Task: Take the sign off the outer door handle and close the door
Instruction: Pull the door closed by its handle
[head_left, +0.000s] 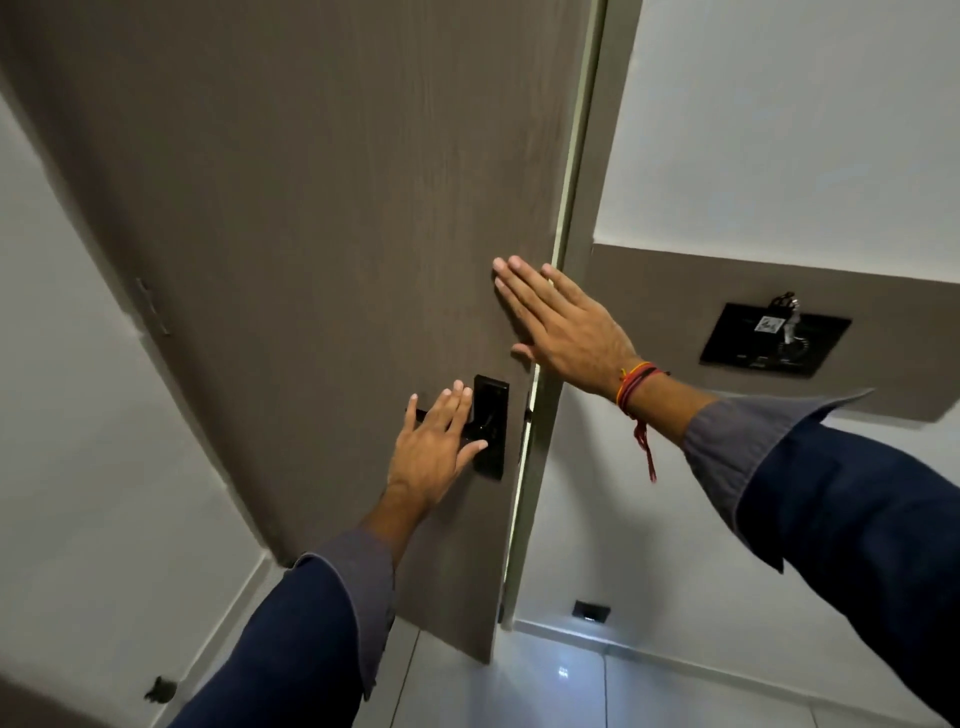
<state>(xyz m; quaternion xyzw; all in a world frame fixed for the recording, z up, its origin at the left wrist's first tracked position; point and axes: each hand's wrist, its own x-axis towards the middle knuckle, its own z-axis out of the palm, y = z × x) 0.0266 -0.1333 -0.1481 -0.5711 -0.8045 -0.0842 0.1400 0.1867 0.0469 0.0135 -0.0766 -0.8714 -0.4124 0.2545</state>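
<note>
A grey-brown wooden door (322, 218) fills the middle of the head view, with a thin lit gap along its right edge by the frame (582, 218). A black lock plate (493, 415) with a lever handle sits low on the door. My left hand (434, 452) lies over the lever with fingers spread, not curled around it. My right hand (561, 322) rests flat on the door near its edge, above the lock, fingers together and straight. No sign is visible anywhere.
A black wall panel (774, 338) with a key card and fob sits on the grey band to the right of the frame. A small black socket (590, 609) is low on the white wall. A dark doorstop (161, 690) sits by the floor at lower left.
</note>
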